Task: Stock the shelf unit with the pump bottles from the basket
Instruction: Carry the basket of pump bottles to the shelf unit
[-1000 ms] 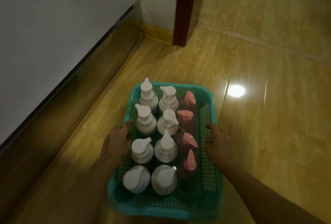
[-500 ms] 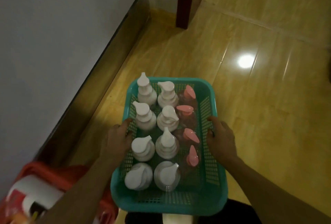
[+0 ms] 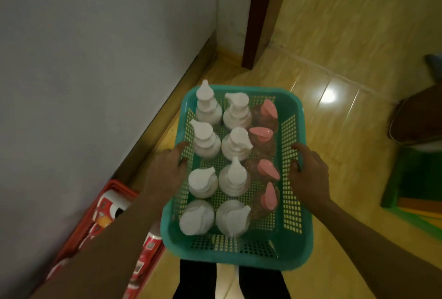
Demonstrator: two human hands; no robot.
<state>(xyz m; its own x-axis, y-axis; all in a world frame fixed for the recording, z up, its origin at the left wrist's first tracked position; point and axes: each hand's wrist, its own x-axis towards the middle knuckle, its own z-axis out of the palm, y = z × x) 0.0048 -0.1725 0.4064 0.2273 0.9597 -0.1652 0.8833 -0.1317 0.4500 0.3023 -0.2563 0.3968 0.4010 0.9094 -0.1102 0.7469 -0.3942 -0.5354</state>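
1. Yellow shiny floor [image 3: 334,43] runs beside a grey wall [image 3: 83,47].
2. Both hands carry a teal basket [image 3: 296,117] above the floor.
3. Left hand [image 3: 167,169] grips the left rim – fingers curled on it.
4. Right hand [image 3: 308,174] grips the right rim the same way.
5. White pump bottles [image 3: 207,141] and pink pump bottles [image 3: 262,133] stand inside.
6. A red crate [image 3: 114,191] sits by the wall.

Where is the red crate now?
In the head view the red crate lies lower left, on the floor by the wall, beside the basket and under the left forearm.
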